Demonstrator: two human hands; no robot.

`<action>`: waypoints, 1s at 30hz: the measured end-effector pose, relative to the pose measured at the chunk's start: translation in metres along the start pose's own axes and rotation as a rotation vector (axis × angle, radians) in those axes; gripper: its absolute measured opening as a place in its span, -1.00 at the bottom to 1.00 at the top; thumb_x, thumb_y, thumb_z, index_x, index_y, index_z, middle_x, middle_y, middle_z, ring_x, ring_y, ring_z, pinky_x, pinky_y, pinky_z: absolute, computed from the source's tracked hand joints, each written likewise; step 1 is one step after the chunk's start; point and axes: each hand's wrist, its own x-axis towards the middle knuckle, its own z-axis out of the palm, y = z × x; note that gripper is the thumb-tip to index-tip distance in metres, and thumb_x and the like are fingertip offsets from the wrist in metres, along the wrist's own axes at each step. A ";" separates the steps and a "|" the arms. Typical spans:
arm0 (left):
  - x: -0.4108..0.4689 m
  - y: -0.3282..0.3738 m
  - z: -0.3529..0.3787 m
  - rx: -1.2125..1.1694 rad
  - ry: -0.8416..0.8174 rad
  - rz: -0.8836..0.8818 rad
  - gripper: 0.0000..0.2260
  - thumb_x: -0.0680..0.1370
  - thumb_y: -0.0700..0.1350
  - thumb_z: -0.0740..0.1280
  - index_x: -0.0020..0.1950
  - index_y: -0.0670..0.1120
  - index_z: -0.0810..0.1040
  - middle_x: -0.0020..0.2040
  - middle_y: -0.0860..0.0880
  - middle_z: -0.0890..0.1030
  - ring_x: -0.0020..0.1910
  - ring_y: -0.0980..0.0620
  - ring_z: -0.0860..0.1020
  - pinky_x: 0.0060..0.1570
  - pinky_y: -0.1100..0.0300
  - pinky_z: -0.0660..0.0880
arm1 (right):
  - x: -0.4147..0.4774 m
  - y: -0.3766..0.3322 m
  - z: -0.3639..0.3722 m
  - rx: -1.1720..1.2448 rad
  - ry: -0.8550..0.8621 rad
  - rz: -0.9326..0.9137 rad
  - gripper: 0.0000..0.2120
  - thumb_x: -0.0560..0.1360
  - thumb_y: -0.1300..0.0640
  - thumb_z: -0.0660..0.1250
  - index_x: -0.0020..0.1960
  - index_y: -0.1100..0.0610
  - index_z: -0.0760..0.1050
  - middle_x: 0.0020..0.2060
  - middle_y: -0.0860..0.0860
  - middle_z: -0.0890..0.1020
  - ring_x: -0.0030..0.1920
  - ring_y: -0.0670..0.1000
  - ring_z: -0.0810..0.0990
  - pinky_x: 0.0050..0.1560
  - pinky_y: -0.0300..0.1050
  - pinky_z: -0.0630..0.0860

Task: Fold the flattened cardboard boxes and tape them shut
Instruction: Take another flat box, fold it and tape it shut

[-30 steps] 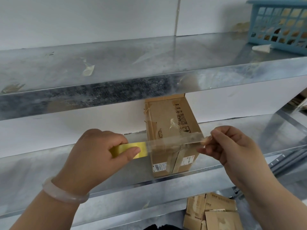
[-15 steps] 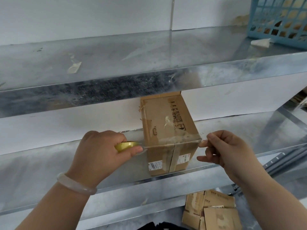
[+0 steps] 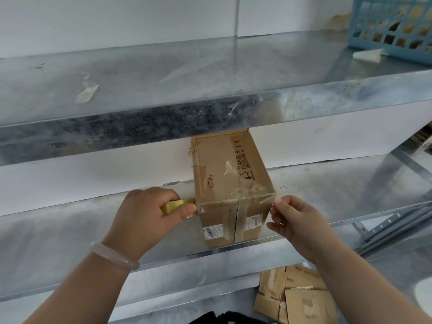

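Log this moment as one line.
stage: taping box | left hand: grips tape roll at box's left edge | right hand: pinches tape end at box's right edge | box: on middle shelf

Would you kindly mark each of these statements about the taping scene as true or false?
1. The left hand grips the yellow tape roll beside the cardboard box. True.
2. The right hand lies flat on the box top. False: it pinches the tape end at the box's right edge.
3. The box stands on the upper shelf beside the blue basket. False: it stands on the middle shelf, one level below.
4. Flattened cardboard lies below, at the lower right. True.
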 end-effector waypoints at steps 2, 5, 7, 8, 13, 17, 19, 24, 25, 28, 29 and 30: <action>0.000 -0.001 0.000 -0.001 0.010 0.007 -0.51 0.41 0.41 0.15 -0.38 0.02 0.51 -0.50 0.07 0.44 -0.48 0.12 0.44 -0.45 0.29 0.22 | 0.000 0.002 -0.006 -0.275 0.192 -0.121 -0.77 0.35 0.01 0.50 -0.06 0.07 0.57 -0.18 0.04 0.62 -0.26 -0.04 0.65 -0.09 -0.02 0.66; -0.001 -0.002 0.001 -0.015 0.014 0.013 -0.52 0.41 0.41 0.15 -0.37 0.03 0.51 -0.50 0.08 0.45 -0.45 0.12 0.45 -0.45 0.28 0.25 | -0.009 -0.006 -0.003 -0.572 0.394 -0.636 -0.78 0.57 -0.06 0.29 0.20 -0.25 0.50 0.07 -0.23 0.61 0.05 -0.17 0.62 0.12 -0.11 0.59; -0.002 -0.003 0.002 -0.028 0.021 0.006 -0.53 0.42 0.40 0.16 -0.36 0.05 0.52 -0.49 0.09 0.47 -0.38 0.11 0.48 -0.44 0.29 0.26 | -0.012 -0.014 0.011 -0.757 0.222 -1.022 -0.65 0.63 -0.08 0.16 0.40 -0.14 0.43 0.32 -0.20 0.51 0.33 -0.11 0.48 0.31 -0.14 0.44; -0.003 -0.003 0.003 -0.029 0.023 0.009 -0.55 0.42 0.40 0.16 -0.35 0.06 0.53 -0.48 0.10 0.48 -0.33 0.12 0.49 -0.44 0.30 0.25 | -0.011 -0.016 0.019 -0.892 0.105 -1.148 -0.62 0.64 -0.06 0.15 0.42 -0.03 0.42 0.39 -0.13 0.48 0.41 -0.03 0.42 0.38 -0.08 0.37; -0.007 -0.004 0.007 -0.190 0.067 -0.011 -0.67 0.42 0.37 0.21 -0.22 0.17 0.58 -0.34 0.20 0.56 -0.22 0.18 0.53 -0.36 0.29 0.35 | -0.001 -0.015 0.039 -1.055 -0.004 -1.254 -0.73 0.55 0.14 0.30 0.20 0.18 0.62 0.20 0.03 0.62 0.36 0.14 0.47 0.36 0.07 0.43; -0.013 -0.008 0.012 -0.375 0.145 0.083 -0.59 0.48 0.31 0.26 0.18 0.10 0.57 -0.21 0.21 0.49 -0.22 0.17 0.47 -0.23 0.39 0.36 | 0.002 -0.012 0.036 -1.063 0.025 -1.267 -0.73 0.55 0.13 0.30 0.21 0.16 0.61 0.21 0.00 0.62 0.39 0.09 0.45 0.40 -0.04 0.39; -0.016 -0.009 0.016 -0.342 0.117 0.125 -0.61 0.51 0.28 0.25 0.22 0.11 0.59 -0.17 0.20 0.47 -0.21 0.17 0.47 -0.24 0.36 0.38 | 0.003 -0.010 0.037 -1.056 0.026 -1.269 -0.73 0.55 0.13 0.30 0.21 0.14 0.60 0.22 -0.01 0.61 0.40 0.07 0.44 0.41 -0.06 0.38; -0.012 -0.010 0.020 -0.244 0.082 0.097 -0.64 0.50 0.23 0.26 0.16 0.11 0.65 -0.20 0.17 0.51 -0.25 0.14 0.49 -0.28 0.27 0.43 | 0.003 -0.009 0.041 -1.034 0.040 -1.260 -0.75 0.54 0.15 0.31 0.18 0.14 0.62 0.19 0.01 0.62 0.38 0.11 0.45 0.40 -0.05 0.39; -0.012 -0.009 0.019 -0.231 0.083 0.093 -0.65 0.50 0.23 0.25 0.15 0.12 0.65 -0.20 0.18 0.51 -0.25 0.15 0.49 -0.28 0.29 0.43 | 0.003 -0.009 0.041 -1.035 0.049 -1.264 -0.75 0.55 0.15 0.31 0.18 0.15 0.63 0.19 0.02 0.63 0.38 0.11 0.46 0.40 -0.04 0.39; -0.010 -0.005 0.019 -0.205 0.117 0.102 -0.70 0.51 0.20 0.27 0.11 0.13 0.67 -0.24 0.18 0.53 -0.29 0.17 0.50 -0.31 0.33 0.41 | 0.003 -0.008 0.041 -1.035 0.060 -1.269 -0.76 0.55 0.15 0.31 0.17 0.16 0.63 0.19 0.02 0.63 0.38 0.13 0.46 0.39 -0.02 0.40; -0.010 -0.004 0.019 -0.190 0.136 0.110 -0.71 0.51 0.19 0.27 0.10 0.13 0.68 -0.25 0.17 0.53 -0.31 0.17 0.49 -0.33 0.33 0.41 | 0.003 -0.008 0.041 -1.036 0.063 -1.265 -0.76 0.55 0.15 0.31 0.17 0.16 0.63 0.19 0.02 0.63 0.38 0.13 0.46 0.39 -0.01 0.40; -0.010 -0.002 0.019 -0.178 0.149 0.114 -0.71 0.52 0.18 0.27 0.09 0.12 0.68 -0.26 0.16 0.53 -0.33 0.17 0.49 -0.33 0.30 0.42 | 0.003 -0.008 0.041 -1.037 0.067 -1.262 -0.76 0.55 0.15 0.30 0.17 0.16 0.63 0.19 0.03 0.63 0.38 0.13 0.46 0.39 -0.01 0.40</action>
